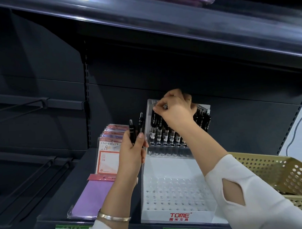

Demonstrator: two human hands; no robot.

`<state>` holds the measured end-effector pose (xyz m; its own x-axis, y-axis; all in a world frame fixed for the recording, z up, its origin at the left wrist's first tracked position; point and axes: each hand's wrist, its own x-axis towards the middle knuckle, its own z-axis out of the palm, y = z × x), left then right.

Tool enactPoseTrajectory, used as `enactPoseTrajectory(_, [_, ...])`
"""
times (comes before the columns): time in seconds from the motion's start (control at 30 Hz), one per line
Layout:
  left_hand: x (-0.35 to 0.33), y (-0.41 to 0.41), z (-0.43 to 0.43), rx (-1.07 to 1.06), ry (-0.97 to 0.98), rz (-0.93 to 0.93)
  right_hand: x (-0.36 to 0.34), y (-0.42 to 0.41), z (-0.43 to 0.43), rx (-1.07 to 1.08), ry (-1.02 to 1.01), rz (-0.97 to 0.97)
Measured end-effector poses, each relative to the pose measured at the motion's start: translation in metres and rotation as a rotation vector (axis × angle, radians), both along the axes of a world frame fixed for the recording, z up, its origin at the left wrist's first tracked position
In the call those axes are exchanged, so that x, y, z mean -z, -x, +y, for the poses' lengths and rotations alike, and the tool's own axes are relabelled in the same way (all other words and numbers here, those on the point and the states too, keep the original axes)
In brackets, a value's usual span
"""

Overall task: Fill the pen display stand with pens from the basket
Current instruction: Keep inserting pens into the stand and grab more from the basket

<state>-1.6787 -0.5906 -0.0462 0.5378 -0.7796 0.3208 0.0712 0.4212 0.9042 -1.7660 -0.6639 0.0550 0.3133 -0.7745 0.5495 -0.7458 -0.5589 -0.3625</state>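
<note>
We see a white tiered plastic pen display stand [174,167], marked TOME, standing on a dark metal shelf [60,199]. Its upper rows hold upright black pens [158,129], and the lower tier shows rows of open holes. The right hand [174,111] reaches over the top rows, thumb and forefinger pinching the top of one pen there. The left hand [133,150], just left of the stand, curls its fingers round two spare pens [132,131], held upright. A gold perforated basket [274,170] sits at the right. A purple flat packet [91,197] and clear-wrapped notepads [108,157] lie to the left.
</note>
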Motion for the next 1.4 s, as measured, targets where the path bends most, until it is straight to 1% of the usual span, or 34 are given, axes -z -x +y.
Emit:
enactPoseTrajectory(0.1, [-0.001,0.000,-0.001,-0.016,-0.010,-0.010,0.004,-0.002,0.001,-0.028,-0.008,0.009])
enactPoseTrajectory(0.2, [-0.001,0.002,-0.002,-0.010,-0.017,-0.003,0.008,-0.003,0.001,0.000,-0.005,-0.004])
enactPoseTrajectory(0.37, [-0.003,0.007,0.000,0.024,-0.004,-0.055,0.015,-0.002,0.005,0.036,0.120,-0.047])
enactPoseTrajectory(0.43, [-0.006,0.010,0.002,0.044,0.019,-0.061,0.018,0.003,0.010,0.030,0.230,-0.126])
enactPoseTrajectory(0.5, [-0.008,0.015,0.004,0.072,0.045,-0.061,0.022,0.011,0.017,-0.032,0.317,-0.278])
enactPoseTrajectory(0.53, [-0.009,0.019,0.005,0.089,0.056,-0.065,0.025,0.016,0.021,-0.088,0.271,-0.335])
enactPoseTrajectory(0.63, [-0.011,0.030,0.007,0.141,0.069,-0.096,0.036,0.030,0.033,-0.304,-0.109,-0.468])
enactPoseTrajectory(0.7, [-0.013,0.038,0.007,0.153,0.052,-0.150,0.042,0.039,0.033,-0.358,-0.269,-0.579])
enactPoseTrajectory(0.8, [-0.013,0.050,0.005,0.147,0.024,-0.206,0.044,0.056,0.031,-0.363,-0.390,-0.723])
enactPoseTrajectory(0.87, [-0.014,0.059,0.002,0.156,0.017,-0.218,0.044,0.070,0.031,-0.364,-0.416,-0.803])
enactPoseTrajectory(0.93, [-0.013,0.068,-0.001,0.166,0.022,-0.225,0.046,0.080,0.033,-0.375,-0.430,-0.830])
enactPoseTrajectory(1.0, [-0.012,0.076,-0.005,0.156,0.043,-0.239,0.049,0.088,0.032,-0.366,-0.416,-0.796])
enactPoseTrajectory(1.07, [-0.010,0.080,-0.010,0.106,0.052,-0.292,0.049,0.097,0.027,-0.315,-0.348,-0.784])
enactPoseTrajectory(1.1, [-0.010,0.082,-0.012,0.084,0.058,-0.308,0.048,0.102,0.024,-0.283,-0.296,-0.795])
enactPoseTrajectory(1.23, [-0.013,0.086,-0.017,0.056,0.065,-0.272,0.039,0.123,0.012,-0.177,-0.089,-0.891])
enactPoseTrajectory(1.4, [-0.014,0.097,-0.019,0.059,-0.009,-0.354,0.040,0.133,0.006,-0.135,0.091,-0.927])
